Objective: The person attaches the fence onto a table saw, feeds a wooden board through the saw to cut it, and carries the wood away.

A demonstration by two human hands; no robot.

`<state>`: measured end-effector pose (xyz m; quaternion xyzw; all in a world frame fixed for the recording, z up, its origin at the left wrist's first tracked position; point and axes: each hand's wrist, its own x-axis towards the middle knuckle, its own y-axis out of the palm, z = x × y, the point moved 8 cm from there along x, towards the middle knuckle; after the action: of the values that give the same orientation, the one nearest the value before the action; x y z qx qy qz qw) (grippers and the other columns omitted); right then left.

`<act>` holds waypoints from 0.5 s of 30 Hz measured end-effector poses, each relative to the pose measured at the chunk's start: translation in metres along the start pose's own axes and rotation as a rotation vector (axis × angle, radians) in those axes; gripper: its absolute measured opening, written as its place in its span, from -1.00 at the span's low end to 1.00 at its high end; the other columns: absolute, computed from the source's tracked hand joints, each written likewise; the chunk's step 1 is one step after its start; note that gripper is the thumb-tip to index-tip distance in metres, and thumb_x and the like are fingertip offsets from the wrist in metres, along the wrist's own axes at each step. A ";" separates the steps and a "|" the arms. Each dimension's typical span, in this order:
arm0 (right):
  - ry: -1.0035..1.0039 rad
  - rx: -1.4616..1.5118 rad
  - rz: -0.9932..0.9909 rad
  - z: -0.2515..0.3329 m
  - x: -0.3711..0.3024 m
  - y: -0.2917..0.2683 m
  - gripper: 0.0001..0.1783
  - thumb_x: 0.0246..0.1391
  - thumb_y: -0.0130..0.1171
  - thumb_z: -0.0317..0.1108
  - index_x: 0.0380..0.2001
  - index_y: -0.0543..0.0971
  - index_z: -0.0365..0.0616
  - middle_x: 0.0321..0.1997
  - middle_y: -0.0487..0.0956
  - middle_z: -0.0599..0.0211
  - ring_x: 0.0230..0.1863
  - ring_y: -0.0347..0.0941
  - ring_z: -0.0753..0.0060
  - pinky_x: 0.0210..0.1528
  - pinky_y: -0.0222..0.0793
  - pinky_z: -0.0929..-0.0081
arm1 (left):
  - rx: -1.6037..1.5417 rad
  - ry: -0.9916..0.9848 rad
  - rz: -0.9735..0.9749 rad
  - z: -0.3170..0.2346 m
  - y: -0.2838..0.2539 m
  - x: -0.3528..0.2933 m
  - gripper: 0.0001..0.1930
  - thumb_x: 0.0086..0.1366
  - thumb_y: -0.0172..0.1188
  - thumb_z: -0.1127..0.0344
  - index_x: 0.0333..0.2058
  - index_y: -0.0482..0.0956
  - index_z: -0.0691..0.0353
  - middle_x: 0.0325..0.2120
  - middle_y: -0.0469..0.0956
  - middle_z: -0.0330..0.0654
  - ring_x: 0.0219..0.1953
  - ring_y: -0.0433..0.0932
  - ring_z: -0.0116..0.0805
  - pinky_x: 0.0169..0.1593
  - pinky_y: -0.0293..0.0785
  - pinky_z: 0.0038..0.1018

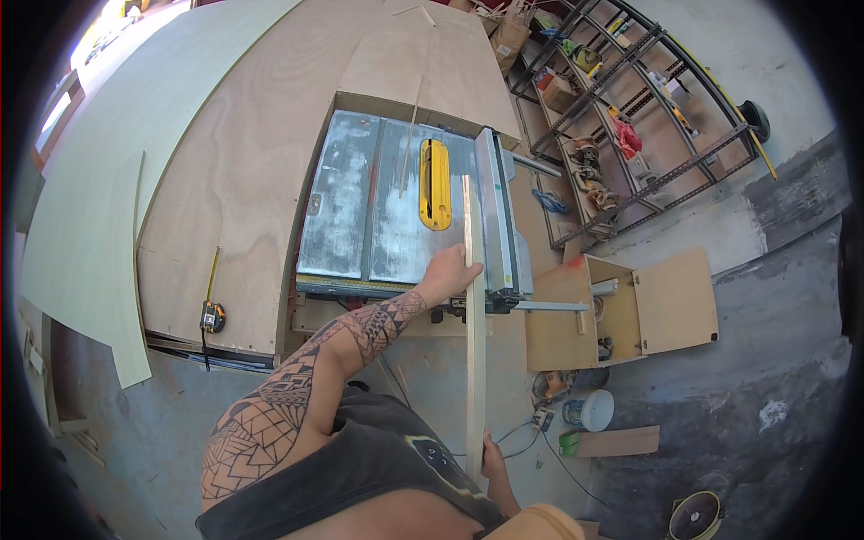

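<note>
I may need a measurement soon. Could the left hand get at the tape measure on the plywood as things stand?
Probably not right away: the left hand is pressing the long wood strip on the table saw. The tape measure lies uncovered, well off to the left.

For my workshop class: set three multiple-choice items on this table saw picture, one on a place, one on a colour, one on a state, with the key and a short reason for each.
1. Where does the tape measure lie?
A. on the plywood bench, left of the table saw
B. on the floor
C. on the shelf

2. What colour is the saw's throat plate?
A. red
B. yellow
C. blue

3. How is the long wooden strip held?
A. lying free
B. by one hand only
C. left hand near the saw, right hand at the near end

Key: 1 A, it sits by the bench's near edge. 2 B, the plate is plainly yellow. 3 C, both hands touch the strip.
</note>
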<state>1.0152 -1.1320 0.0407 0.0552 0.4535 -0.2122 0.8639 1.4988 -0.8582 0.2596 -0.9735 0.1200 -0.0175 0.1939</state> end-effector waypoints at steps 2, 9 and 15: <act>0.003 0.002 0.003 -0.005 -0.003 0.000 -0.21 0.39 0.05 0.37 0.12 0.63 -0.23 -0.01 0.71 0.17 -0.04 0.65 0.24 0.03 0.57 0.19 | 0.010 -0.016 0.020 -0.002 0.005 0.002 -0.52 0.27 0.33 0.02 -0.24 0.58 0.46 -0.34 0.67 0.29 -0.20 0.68 0.29 -0.06 0.61 -0.01; 0.043 0.002 -0.008 -0.006 -0.012 0.003 -0.19 0.37 0.08 0.38 0.12 0.63 -0.24 -0.01 0.71 0.17 -0.04 0.65 0.25 0.01 0.57 0.21 | -0.005 0.039 -0.052 0.007 0.010 0.003 -0.49 0.28 0.34 -0.05 -0.38 0.52 0.41 -0.50 0.62 0.20 -0.36 0.67 0.23 -0.20 0.59 -0.05; -0.032 0.024 -0.101 -0.017 -0.024 -0.020 -0.21 0.38 0.13 0.33 0.11 0.65 -0.31 0.02 0.71 0.14 -0.01 0.64 0.28 0.05 0.55 0.26 | 0.027 -0.051 0.094 0.014 0.019 -0.012 -0.50 0.29 0.31 0.02 -0.20 0.58 0.50 -0.34 0.67 0.33 -0.18 0.69 0.30 -0.03 0.61 0.00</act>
<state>0.9818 -1.1374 0.0516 0.0395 0.4393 -0.2617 0.8584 1.4841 -0.8671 0.2394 -0.9642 0.1603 0.0147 0.2108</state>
